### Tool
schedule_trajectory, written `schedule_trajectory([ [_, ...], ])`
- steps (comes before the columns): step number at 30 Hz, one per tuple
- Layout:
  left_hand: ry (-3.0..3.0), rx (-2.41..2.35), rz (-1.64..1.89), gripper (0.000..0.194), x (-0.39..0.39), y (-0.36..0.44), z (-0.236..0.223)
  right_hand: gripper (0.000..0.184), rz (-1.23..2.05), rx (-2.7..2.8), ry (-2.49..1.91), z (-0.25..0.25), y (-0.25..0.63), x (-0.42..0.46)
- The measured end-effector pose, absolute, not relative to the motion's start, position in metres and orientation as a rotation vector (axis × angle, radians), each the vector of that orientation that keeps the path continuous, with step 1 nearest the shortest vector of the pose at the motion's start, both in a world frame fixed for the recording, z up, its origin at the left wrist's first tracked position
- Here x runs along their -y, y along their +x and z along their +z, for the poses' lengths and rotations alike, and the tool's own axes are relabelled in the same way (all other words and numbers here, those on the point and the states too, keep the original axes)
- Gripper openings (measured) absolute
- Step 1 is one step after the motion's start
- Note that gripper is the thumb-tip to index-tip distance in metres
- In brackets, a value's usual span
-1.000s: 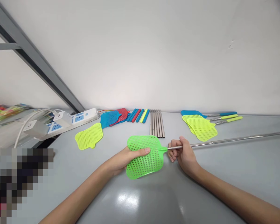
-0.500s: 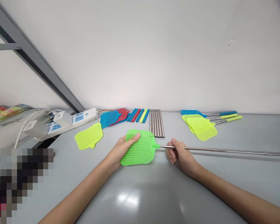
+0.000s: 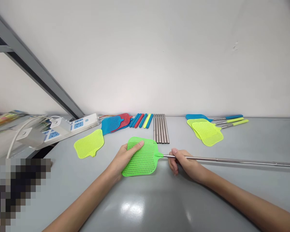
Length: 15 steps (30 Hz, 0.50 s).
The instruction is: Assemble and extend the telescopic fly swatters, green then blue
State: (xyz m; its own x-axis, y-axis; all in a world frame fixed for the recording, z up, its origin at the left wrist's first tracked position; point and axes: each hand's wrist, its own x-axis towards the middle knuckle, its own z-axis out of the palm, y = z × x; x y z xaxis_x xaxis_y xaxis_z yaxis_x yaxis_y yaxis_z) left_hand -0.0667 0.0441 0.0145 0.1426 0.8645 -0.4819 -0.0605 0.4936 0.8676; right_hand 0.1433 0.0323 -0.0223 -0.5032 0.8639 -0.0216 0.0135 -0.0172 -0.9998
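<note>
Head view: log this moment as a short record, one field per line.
left hand: holds green swatter head
right hand: holds long metal rod near its joined end
joint: rod meets head's neck
left: loose yellow head; blue and red heads
middle: colored grips, metal tubes
right: three swatters with handles
rod's far end: out of view

Left hand [image 3: 122,158] and right hand [image 3: 187,163] are bare; behind them, left forearm [image 3: 88,193] and right forearm [image 3: 246,196] are slim, uncovered.
</note>
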Motion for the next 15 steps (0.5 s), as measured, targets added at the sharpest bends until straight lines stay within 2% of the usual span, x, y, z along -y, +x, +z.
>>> schedule_trajectory([
  [15, 0.758, -1.22, 0.8, 0.041, -0.0454, -0.0682, 0.0132, 0.044, 1.652, 1.576, -0.928, -0.0129, 0.1437, -0.0343],
])
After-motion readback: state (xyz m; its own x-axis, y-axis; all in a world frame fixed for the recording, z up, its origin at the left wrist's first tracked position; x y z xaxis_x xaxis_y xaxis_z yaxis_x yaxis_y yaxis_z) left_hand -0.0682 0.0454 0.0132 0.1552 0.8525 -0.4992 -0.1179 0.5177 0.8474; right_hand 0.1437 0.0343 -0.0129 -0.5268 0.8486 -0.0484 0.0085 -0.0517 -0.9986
